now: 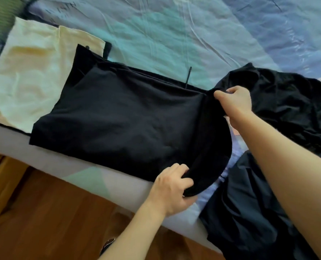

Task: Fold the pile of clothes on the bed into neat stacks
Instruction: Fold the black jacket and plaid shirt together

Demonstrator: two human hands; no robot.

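Flat black fabric garment point(129, 117): solid black. Folded pale cream cloth point(24, 72): cream, faint yellow patch. Crumpled black clothes pile point(287, 102): black. Bed sheet point(174, 30): pale blue, lilac and mint blocks. Wooden floor point(43, 212): reddish-brown.

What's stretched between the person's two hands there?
In the head view, the lifted end of the black garment spans from the left hand to the right hand; both grip its edge.

Bare forearms, no sleeves; left hand point(171, 190), right hand point(234, 102).
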